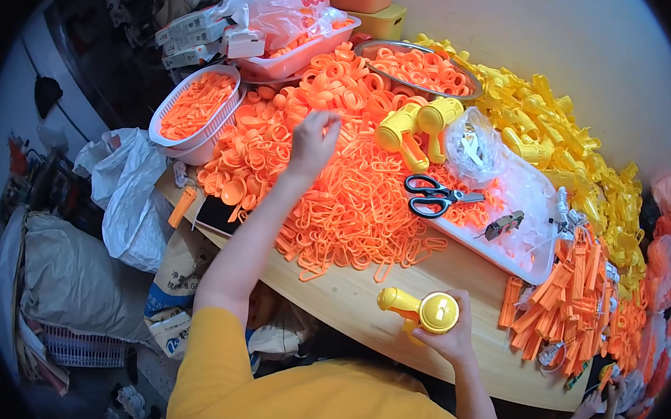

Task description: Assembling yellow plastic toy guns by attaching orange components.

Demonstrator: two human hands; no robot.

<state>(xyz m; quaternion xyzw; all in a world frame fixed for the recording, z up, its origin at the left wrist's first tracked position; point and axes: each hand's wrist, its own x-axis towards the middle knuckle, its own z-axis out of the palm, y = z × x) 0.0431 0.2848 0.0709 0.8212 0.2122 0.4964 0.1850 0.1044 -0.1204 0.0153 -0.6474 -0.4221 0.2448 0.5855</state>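
Observation:
My right hand (454, 327) is closed around a yellow plastic toy blower (439, 313), shaped like a small gun with a round cap, above the table's near edge. My left hand (314, 142) is over the heap of orange plastic parts, its fingers curled together; whether anything is in them is hidden. Below that hand lie many long orange loops (351, 203), and beyond it orange rings and round caps (345, 78). Two more yellow toy blowers (419, 126) rest on the heap to the right of my left hand.
Black-handled scissors (437, 197) lie against a white tray (534, 200) of clear bags. Yellow parts (544, 123) are heaped along the wall. Orange handle pieces with wires (563, 295) pile at the right. A white basket (198, 110) stands far left. Another person's hands (602, 399) show lower right.

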